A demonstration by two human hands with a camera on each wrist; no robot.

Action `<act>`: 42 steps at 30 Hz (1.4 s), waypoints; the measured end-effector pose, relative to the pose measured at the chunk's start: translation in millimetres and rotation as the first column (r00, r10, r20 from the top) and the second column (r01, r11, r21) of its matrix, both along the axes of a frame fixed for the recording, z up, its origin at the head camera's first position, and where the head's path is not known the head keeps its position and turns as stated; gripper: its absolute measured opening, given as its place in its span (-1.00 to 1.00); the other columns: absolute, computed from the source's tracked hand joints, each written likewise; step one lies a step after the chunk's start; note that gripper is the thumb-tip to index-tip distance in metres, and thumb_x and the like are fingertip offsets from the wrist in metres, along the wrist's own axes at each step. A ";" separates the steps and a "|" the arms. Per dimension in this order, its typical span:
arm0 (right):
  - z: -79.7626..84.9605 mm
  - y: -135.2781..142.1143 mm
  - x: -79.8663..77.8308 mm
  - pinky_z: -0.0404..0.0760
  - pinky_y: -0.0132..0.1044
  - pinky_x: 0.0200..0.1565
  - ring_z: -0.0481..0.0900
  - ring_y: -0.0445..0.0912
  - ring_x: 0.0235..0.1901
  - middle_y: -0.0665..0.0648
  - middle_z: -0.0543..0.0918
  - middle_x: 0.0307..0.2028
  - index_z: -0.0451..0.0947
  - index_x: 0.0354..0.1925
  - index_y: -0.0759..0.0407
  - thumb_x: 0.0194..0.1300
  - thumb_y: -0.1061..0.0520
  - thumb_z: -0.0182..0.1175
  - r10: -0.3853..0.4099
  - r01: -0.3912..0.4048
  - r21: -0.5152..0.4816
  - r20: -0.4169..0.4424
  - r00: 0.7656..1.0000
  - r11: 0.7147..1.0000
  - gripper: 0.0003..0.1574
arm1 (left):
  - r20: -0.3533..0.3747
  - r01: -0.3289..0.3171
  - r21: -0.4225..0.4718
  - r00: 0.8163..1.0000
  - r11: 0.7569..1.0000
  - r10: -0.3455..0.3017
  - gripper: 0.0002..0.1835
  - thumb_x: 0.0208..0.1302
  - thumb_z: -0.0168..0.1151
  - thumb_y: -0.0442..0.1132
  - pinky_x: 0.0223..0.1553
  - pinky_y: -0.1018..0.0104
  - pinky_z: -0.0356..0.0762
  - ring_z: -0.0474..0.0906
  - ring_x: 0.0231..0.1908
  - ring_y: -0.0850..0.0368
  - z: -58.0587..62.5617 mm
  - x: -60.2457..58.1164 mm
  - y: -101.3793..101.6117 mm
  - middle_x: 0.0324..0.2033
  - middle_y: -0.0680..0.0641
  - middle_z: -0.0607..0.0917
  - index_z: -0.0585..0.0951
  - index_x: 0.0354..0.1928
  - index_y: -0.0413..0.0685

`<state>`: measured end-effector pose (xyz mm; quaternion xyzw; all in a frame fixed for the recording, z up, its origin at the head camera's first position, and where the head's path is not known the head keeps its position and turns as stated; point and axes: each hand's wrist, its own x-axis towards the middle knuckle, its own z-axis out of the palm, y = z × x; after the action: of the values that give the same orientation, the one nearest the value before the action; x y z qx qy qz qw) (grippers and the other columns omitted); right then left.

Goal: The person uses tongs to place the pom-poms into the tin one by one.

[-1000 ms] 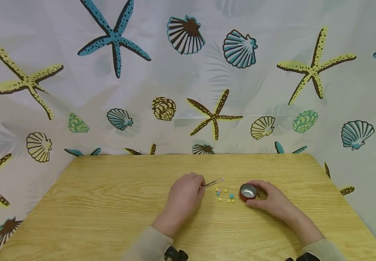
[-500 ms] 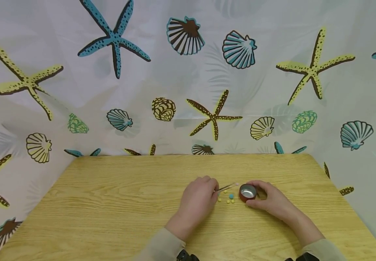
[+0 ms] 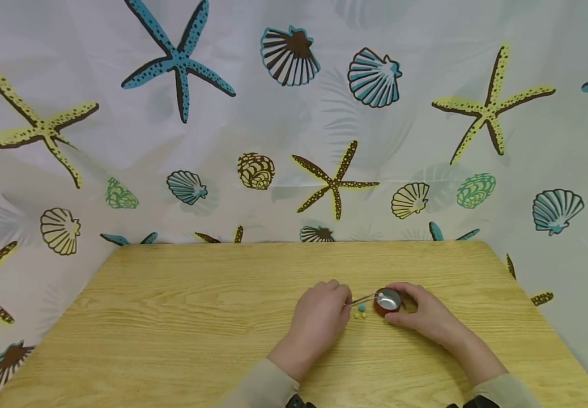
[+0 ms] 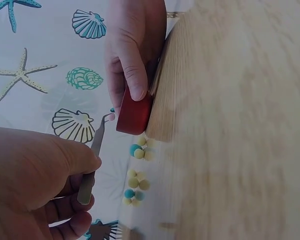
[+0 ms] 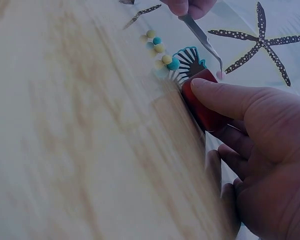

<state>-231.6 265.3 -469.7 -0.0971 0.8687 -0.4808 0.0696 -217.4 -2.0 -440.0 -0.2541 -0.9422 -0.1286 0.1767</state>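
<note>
My left hand (image 3: 322,317) pinches a pair of bent-tip metal tweezers (image 4: 96,150) between thumb and fingers. The tweezers' tips hold a small pink bead (image 5: 220,74) just above the mouth of a small round red tin (image 3: 387,309) with a silvery inside. My right hand (image 3: 429,320) grips this tin from the right, thumb on the near side, and it stands upright on the table. Left of the tin lie several yellow beads (image 5: 159,48) and blue beads (image 5: 173,63). In the head view the left hand and tweezers hide some of them.
The wooden table (image 3: 171,317) reaches back to a white curtain (image 3: 212,130) printed with starfish and shells. Bare wood surrounds the hands on both sides. The curtain also hangs along the left and right sides.
My left hand has moved right, bringing the tweezers and pink bead from above the loose beads to over the tin. The right hand and tin have stayed in place.
</note>
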 end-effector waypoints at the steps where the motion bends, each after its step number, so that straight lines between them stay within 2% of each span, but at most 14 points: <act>1: -0.1 0.1 0.0 0.19 0.36 0.54 0.32 0.27 0.56 0.23 0.56 0.44 0.56 0.48 0.07 0.35 -0.10 0.62 0.002 -0.002 0.002 -0.001 1.000 1.000 -0.15 | 0.001 0.000 -0.004 1.000 1.000 0.000 -0.88 0.40 0.58 -0.20 -0.28 0.24 0.60 0.62 -0.33 0.13 -0.2 0.2 0.5 -0.33 0.10 0.72 0.76 -0.24 0.04; 7: 0.2 0.2 -0.1 0.18 0.36 0.54 0.33 0.26 0.55 0.20 0.59 0.42 0.54 0.49 0.08 0.36 -0.11 0.61 0.006 -0.006 -0.003 -0.004 1.000 1.000 -0.13 | -0.002 0.000 -0.030 1.000 1.000 0.000 -0.88 0.41 0.58 -0.19 -0.33 0.29 0.56 0.60 -0.36 0.16 -2.4 0.5 2.0 -0.35 0.11 0.71 0.76 -0.25 0.04; 19: 0.4 -0.4 0.5 0.21 0.34 0.53 0.36 0.24 0.53 0.18 0.62 0.39 0.55 0.47 0.11 0.35 -0.07 0.62 0.011 -0.011 -0.010 -0.008 1.000 1.000 -0.15 | 0.042 -0.004 -0.044 0.999 0.999 0.006 -0.89 0.40 0.58 -0.19 -0.33 0.30 0.54 0.55 -0.37 0.18 -7.5 -0.3 2.9 -0.36 0.13 0.68 0.77 -0.24 0.06; 25: -0.5 -1.8 1.8 0.23 0.36 0.52 0.37 0.26 0.52 0.22 0.61 0.39 0.57 0.46 0.10 0.35 -0.07 0.63 0.009 -0.009 0.007 -0.024 1.000 1.000 -0.16 | 0.001 -0.005 -0.022 1.000 1.000 0.005 -0.88 0.39 0.59 -0.19 -0.32 0.27 0.56 0.59 -0.36 0.14 -5.7 0.6 0.0 -0.35 0.11 0.70 0.77 -0.25 0.05; 31: -1.6 -1.9 1.1 0.26 0.35 0.49 0.41 0.24 0.47 0.18 0.64 0.33 0.59 0.44 0.07 0.35 -0.08 0.62 0.014 -0.014 0.021 -0.032 0.999 1.000 -0.20 | -0.044 -0.013 0.017 0.999 1.000 0.014 -0.85 0.37 0.61 -0.22 -0.31 0.23 0.59 0.60 -0.36 0.12 -1.2 0.6 -12.2 -0.37 0.10 0.69 0.75 -0.28 0.04; 42: -0.6 -0.9 1.1 0.22 0.36 0.51 0.37 0.26 0.51 0.20 0.62 0.35 0.59 0.44 0.03 0.34 -0.10 0.63 -0.001 0.002 0.022 -0.021 1.000 1.000 -0.19 | -0.059 -0.070 0.035 0.996 0.997 0.072 -0.86 0.37 0.61 -0.25 -0.28 0.16 0.65 0.61 -0.35 0.07 0.1 -6.2 -47.1 -0.37 0.05 0.68 0.76 -0.26 0.01</act>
<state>-230.6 264.4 -470.2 -0.1009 0.8746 -0.4703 0.0610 -223.6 -49.1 -439.9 -0.2214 -0.9426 -0.1299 0.2137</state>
